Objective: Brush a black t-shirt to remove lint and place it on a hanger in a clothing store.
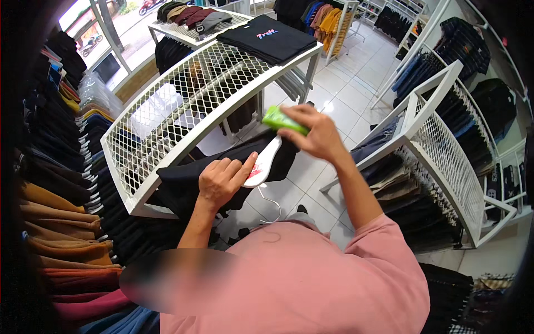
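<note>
A white clothes hanger [269, 160] with a red print and a metal hook lies pinched in my left hand [223, 181], its hook pointing toward my body. Black cloth [183, 177], probably a garment, hangs beneath the hanger and along the front edge of the white rack. My right hand [319, 131] grips a bright green object [278, 119] just above the hanger's far end. Blur hides what kind of object it is, and whether it touches the hanger cannot be told.
Before me stands a white rack with a mesh top [167, 125], carrying a stack of folded black shirts [267, 37]. Hanging clothes [62, 217] line my left side. Another mesh-topped rack [450, 133] with hanging trousers [413, 192] is at right. White floor tiles [313, 179] show between.
</note>
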A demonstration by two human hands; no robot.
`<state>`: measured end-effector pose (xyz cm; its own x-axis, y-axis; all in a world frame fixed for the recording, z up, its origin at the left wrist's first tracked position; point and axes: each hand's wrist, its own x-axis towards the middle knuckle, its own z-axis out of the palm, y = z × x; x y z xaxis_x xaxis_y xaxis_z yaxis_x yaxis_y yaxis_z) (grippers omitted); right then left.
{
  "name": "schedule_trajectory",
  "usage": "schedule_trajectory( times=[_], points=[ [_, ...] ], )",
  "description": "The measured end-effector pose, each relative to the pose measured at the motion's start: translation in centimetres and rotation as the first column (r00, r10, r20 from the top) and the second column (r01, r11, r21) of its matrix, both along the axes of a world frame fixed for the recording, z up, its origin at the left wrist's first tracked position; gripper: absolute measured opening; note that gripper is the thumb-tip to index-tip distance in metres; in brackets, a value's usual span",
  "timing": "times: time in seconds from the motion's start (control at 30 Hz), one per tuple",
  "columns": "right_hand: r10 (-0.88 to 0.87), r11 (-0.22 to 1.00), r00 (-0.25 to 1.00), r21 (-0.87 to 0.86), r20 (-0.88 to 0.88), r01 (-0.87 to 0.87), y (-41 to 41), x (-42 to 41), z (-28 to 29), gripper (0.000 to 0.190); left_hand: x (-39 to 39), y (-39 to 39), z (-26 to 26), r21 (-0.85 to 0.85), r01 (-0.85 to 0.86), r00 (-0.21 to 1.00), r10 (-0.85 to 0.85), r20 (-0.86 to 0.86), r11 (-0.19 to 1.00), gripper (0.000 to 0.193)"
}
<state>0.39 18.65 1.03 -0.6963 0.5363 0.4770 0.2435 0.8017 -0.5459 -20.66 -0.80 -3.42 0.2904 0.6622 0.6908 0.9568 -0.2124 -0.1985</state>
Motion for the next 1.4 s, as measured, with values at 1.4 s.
schedule_trajectory(
  times=[1.4],
  points=[
    [-0.537,0.775,0.702,0.055,-0.469,0.629,-3.2,11.4,-9.5,0.068,4.5,3.4,1.7,-0.339,0.486,-0.019,0.398,0.917,0.805,0.045]
  ],
)
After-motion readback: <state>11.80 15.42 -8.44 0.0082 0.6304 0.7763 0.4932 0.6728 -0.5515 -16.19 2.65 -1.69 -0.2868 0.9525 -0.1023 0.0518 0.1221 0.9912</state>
